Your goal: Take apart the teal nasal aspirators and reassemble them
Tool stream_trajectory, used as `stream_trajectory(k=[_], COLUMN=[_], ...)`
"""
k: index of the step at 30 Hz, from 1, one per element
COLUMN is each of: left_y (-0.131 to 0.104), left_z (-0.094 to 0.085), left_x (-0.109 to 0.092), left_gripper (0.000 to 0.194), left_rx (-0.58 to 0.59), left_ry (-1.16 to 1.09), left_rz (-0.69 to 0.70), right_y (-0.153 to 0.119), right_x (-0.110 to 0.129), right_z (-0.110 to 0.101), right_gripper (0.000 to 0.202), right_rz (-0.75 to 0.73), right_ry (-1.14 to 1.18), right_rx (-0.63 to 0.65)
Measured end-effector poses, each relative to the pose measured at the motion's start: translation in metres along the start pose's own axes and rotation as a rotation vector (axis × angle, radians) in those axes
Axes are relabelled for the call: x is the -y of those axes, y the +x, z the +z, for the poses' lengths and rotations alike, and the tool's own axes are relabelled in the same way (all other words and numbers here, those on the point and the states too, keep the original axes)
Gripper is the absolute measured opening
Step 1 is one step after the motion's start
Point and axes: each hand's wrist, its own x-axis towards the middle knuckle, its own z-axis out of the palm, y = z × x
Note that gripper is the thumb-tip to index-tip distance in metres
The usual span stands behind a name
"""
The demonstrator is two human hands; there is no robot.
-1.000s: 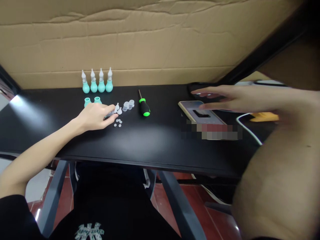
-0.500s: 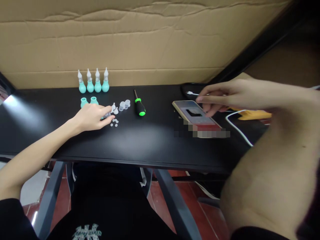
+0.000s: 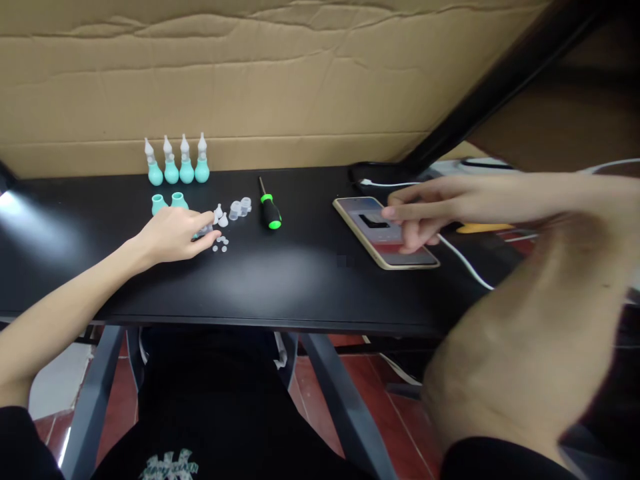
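My left hand [image 3: 173, 237] rests on the table, thumb and fingers curled round a nasal aspirator [image 3: 204, 231]; its clear part and a bit of teal show, the rest is hidden. Beyond the knuckles stand two open teal bulbs [image 3: 179, 201]. Right of the fingertips lie small white nozzle tips [image 3: 221, 217], several small translucent discs [image 3: 220, 244] and clear plastic cups [image 3: 240, 208]. My right hand [image 3: 425, 210] hovers over a phone [image 3: 383, 233] in a light case, fingers loosely bent and apart, holding nothing. The phone's screen is lit.
Several assembled teal aspirators [image 3: 186, 167] stand upright in a row at the back left. A green-and-black screwdriver [image 3: 271, 210] lies mid-table. White cable [image 3: 465, 260] and a yellow object [image 3: 483, 228] are at right. A cardboard wall [image 3: 250, 87] backs the black table [image 3: 280, 287].
The view has shifted slightly, moving the table items a little left in the picture. My right hand has come lower over the phone's screen. The left hand keeps its place among the parts.
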Motion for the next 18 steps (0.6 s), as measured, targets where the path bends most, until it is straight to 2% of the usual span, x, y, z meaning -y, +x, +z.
stream_trajectory(k=[5,10,16,18], left_y=[0.0002,0.0001,-0.0001,0.0], left_z=[-0.0007,-0.0011,0.0004,0.0003], left_x=[-0.0005,-0.0015,0.0,0.0002], left_gripper=[0.043,0.044,0.043,0.042], left_rx=[-0.003,0.012,-0.012,-0.009], left_ry=[0.001,-0.005,-0.018,-0.025], left_rz=[0.0,-0.008,0.003,0.002], right_y=[0.0073,0.0096,0.0092,0.008], right_x=[-0.0076,-0.0073,-0.0044,-0.0019], right_z=[-0.0006,-0.0016,0.0004,-0.0004], right_gripper=[0.083,0.082,0.076,0.076], right_rz=[-0.011,-0.012,-0.043,-0.062], right_ry=[0.068,0.034,0.056,0.05], right_rx=[0.086,0.026,0.051,0.018])
